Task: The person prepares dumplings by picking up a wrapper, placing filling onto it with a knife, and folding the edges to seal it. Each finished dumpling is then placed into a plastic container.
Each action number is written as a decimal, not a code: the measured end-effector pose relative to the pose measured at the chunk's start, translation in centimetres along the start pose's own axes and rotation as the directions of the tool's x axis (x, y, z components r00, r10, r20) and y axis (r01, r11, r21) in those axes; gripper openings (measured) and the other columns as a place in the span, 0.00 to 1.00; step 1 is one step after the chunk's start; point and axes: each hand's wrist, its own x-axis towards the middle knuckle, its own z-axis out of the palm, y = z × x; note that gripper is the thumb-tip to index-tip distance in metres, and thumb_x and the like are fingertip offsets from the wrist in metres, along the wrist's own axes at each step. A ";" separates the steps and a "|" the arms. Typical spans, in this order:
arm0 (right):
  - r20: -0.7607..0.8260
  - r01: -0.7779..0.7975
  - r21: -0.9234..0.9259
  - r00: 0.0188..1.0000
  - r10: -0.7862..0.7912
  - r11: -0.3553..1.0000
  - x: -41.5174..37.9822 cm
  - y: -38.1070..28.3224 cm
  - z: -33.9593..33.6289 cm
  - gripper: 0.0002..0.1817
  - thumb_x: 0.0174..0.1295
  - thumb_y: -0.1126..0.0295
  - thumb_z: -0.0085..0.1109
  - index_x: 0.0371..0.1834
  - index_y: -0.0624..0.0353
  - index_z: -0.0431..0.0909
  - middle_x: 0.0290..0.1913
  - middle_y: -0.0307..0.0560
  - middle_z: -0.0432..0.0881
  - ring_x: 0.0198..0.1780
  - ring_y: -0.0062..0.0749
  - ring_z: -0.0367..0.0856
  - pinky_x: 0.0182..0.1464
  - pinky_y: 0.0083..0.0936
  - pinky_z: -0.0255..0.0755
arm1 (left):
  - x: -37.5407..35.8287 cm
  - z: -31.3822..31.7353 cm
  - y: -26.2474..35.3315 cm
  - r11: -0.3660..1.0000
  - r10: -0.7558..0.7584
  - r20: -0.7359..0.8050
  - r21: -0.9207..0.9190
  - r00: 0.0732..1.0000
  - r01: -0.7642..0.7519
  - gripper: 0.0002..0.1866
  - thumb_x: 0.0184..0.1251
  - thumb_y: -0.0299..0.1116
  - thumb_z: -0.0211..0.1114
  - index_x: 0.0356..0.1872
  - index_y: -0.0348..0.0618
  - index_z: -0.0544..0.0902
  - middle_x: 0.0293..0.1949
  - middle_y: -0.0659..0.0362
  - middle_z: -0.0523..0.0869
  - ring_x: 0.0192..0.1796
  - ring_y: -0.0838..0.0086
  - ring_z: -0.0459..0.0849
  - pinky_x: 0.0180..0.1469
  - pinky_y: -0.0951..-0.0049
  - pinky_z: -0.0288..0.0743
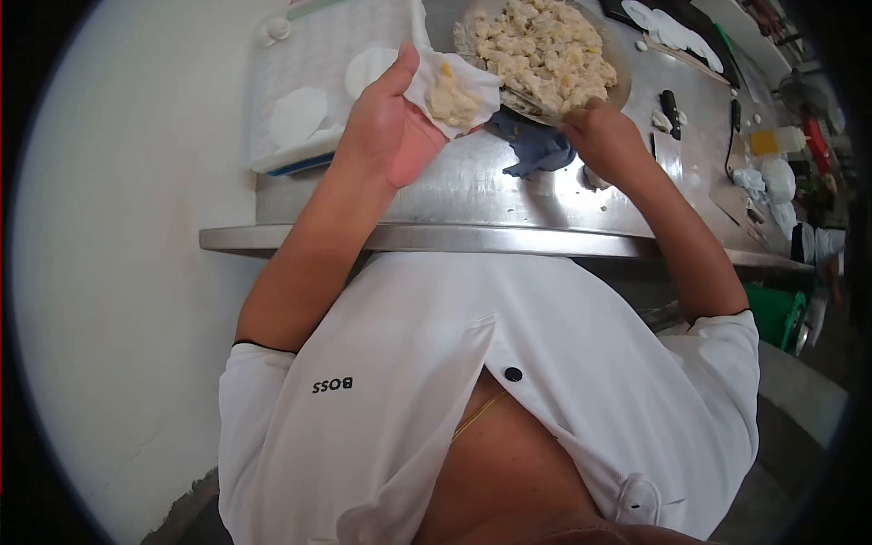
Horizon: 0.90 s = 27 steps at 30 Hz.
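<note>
One wrapper (pixel 454 86) is in work: a thin round of white dough is laid open across the fingers of the left hand (pixel 395 123), and a lump of pale yellow filling (pixel 451 98) is already set in its middle. The edges are not yet folded or pinched shut, so this piece is judged to be filled but unsealed. No finished piece can be made out on the bench (pixel 472 195).

Much appears to be left. The metal plate (pixel 619 77) on the bench just beyond the hands is heaped with filling (pixel 543 47), and two more flat wrappers (pixel 300 113) are seen lying on the white tray (pixel 272 159) to the left, just beside the left hand.

The left hand is held palm up and cupped, the fingers spread under the wrapper and the thumb raised along its near edge. The right hand (pixel 607 136) is closed, knuckles up, at the near rim of the plate; a thin metal tool (pixel 527 98), perhaps a spoon or spatula, seems to be gripped in it and reaches toward the wrapper, though the grip itself is hidden by the knuckles. A crumpled blue cloth (pixel 536 147) is seen on the bench between the two hands, and a dark-handled knife (pixel 670 113) lies just right of the right hand.
</note>
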 end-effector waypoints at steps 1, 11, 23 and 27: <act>-0.094 0.085 -0.101 0.991 -0.094 0.991 0.2 -1.0 0.1 0.15 0.62 0.65 0.61 0.50 0.59 0.81 0.39 0.56 0.82 0.44 0.52 0.82 0.46 0.44 0.76 | -0.1 0.2 0.0 1.000 0.002 0.013 -0.020 1.000 -0.002 0.28 0.80 0.49 0.45 0.66 0.34 0.65 0.66 0.45 0.72 0.68 0.48 0.71 0.68 0.42 0.65; -0.333 0.390 0.319 0.899 -0.283 0.863 1.0 -6.7 1.1 0.23 0.56 0.70 0.69 0.54 0.60 0.71 0.44 0.53 0.78 0.44 0.50 0.80 0.43 0.41 0.76 | 0.3 1.1 -1.1 0.989 0.064 -0.056 -0.129 0.996 -0.071 0.27 0.81 0.46 0.45 0.66 0.31 0.65 0.67 0.46 0.71 0.71 0.53 0.68 0.75 0.48 0.57; -0.472 0.517 0.322 0.814 -0.339 0.793 1.2 -5.7 1.1 0.09 0.60 0.72 0.65 0.42 0.58 0.80 0.40 0.49 0.80 0.41 0.46 0.82 0.40 0.36 0.77 | -0.3 1.5 -3.2 1.000 -0.021 -0.039 -0.020 0.999 0.020 0.23 0.80 0.47 0.48 0.60 0.36 0.70 0.57 0.52 0.78 0.61 0.63 0.76 0.66 0.58 0.68; -0.390 0.415 0.479 0.890 -0.236 0.774 1.3 -5.5 0.9 0.06 0.62 0.71 0.65 0.40 0.59 0.82 0.37 0.47 0.80 0.40 0.39 0.81 0.41 0.31 0.75 | -0.4 1.7 -3.5 0.990 0.095 -0.040 0.113 0.995 -0.089 0.20 0.78 0.46 0.53 0.57 0.40 0.73 0.52 0.56 0.81 0.56 0.68 0.79 0.61 0.62 0.72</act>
